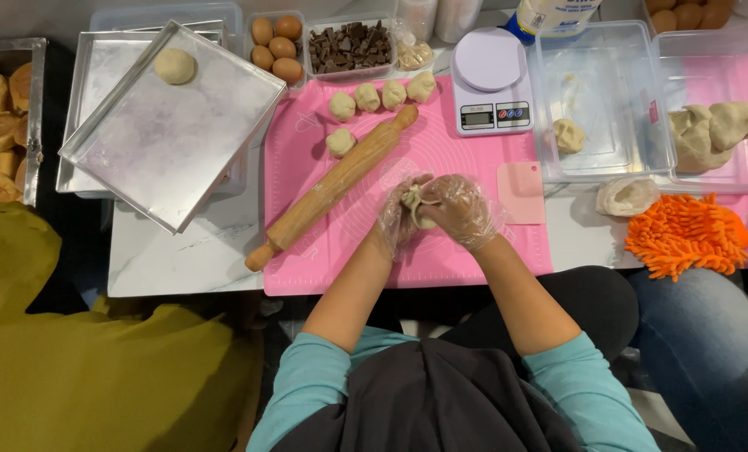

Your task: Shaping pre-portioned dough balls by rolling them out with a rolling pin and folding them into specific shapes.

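- Tabletop [181, 251], white, fills the middle of the frame; a pink mat [474, 251] lies across its centre and gives a smooth surface to work over.
- Metal tray [173, 142] at upper left carries one finished dough ball [176, 66], sitting apart from the tray walls.
- Rolling pin [332, 188] lies slantwise on the mat, just left of the hands and well clear of them.
- Five small dough balls [367, 97] wait near the mat's top edge.
- Left hand [397, 219] and right hand [466, 209], both gloved, meet at centre frame, fingers closed around one dough piece [414, 201].
- Pinching looks best done evenly, gathering the edges toward one point so the seam seals without tearing.
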